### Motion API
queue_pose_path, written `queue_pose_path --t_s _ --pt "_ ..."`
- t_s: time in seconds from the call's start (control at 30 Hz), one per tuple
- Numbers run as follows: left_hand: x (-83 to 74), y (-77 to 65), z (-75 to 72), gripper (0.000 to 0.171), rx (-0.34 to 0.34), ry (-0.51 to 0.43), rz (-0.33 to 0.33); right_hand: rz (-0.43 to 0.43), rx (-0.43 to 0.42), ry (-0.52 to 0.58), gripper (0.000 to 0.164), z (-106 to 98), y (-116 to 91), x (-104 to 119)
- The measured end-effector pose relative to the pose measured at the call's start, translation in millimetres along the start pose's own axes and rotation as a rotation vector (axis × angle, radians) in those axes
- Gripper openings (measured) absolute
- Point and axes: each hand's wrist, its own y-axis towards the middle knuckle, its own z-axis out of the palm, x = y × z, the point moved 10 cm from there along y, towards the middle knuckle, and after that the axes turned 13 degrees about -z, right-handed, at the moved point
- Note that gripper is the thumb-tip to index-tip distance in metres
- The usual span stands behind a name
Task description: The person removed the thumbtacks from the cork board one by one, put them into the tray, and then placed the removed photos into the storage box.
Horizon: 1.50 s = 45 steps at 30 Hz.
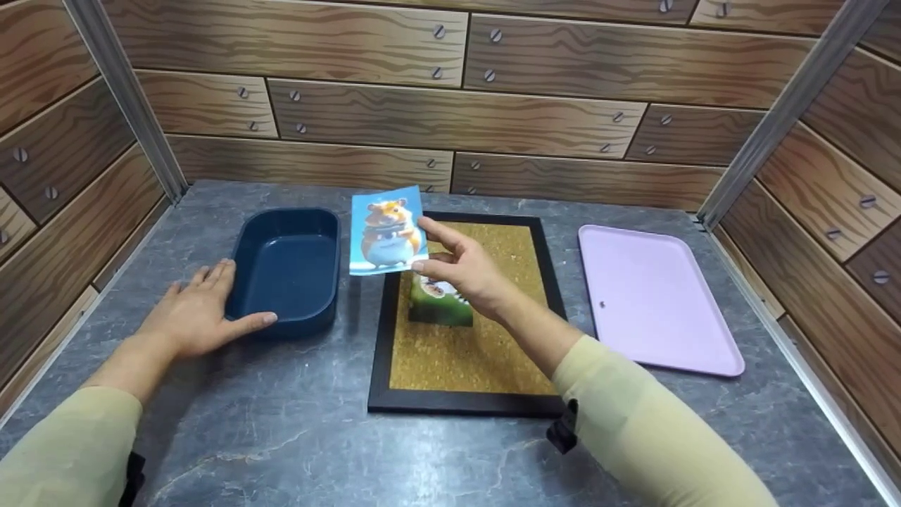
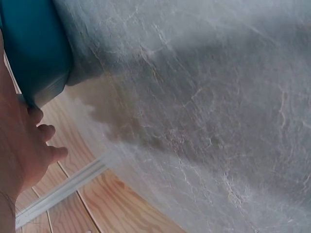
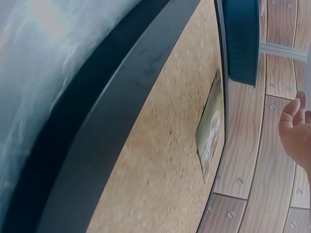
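Observation:
My right hand (image 1: 468, 271) pinches a blue picture card (image 1: 386, 229) by its right edge, raised over the far left part of a cork board (image 1: 486, 366). An orange-and-white cartoon hamster shows on the card. Below that hand, a green picture card (image 1: 440, 310) lies on the cork, partly covered by the fingers. In the right wrist view the green card (image 3: 211, 131) shows whole. My left hand (image 1: 193, 313) rests with its fingers extended against the near left side of a dark blue bin (image 1: 281, 282), the thumb along its front.
The cork board has a black frame (image 1: 457, 403). Right of it lies a lilac tray (image 1: 654, 303) with a small dark spot near its left edge. The grey marbled table (image 1: 295, 436) is bounded by wood-patterned walls (image 1: 366, 113) at the back and sides.

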Motion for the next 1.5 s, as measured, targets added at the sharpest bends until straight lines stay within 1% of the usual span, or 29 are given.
queue_pose_path --t_s 0.17,0.33,0.43,0.63,0.93,1.13,1.5 --pt "-1.6 0.6 0.3 0.130 -0.001 0.003 0.012 -0.003 0.007 0.003 0.076 8 3 -3" --pt "-1.3 0.5 1.5 0.130 0.008 0.001 0.009 0.002 0.002 0.016 0.075 17 8 -8" --pt "-0.7 0.3 1.2 0.129 0.011 -0.001 0.010 0.001 0.004 0.004 0.075 23 11 -10" --pt "1.1 -1.1 0.6 0.129 0.019 0.002 0.005 0.024 0.016 -0.038 0.072 36 16 -16" --pt "0.1 -0.7 1.7 0.131 0.028 0.008 -0.001 0.040 0.036 -0.077 0.071 53 22 -22" --pt "0.3 -0.9 1.4 0.132 0.032 0.008 0.003 0.052 0.031 -0.072 0.071 60 24 -28" --pt "-0.7 0.1 1.1 0.131 0.031 0.007 0.014 0.058 0.062 -0.086 0.069 71 25 -39"
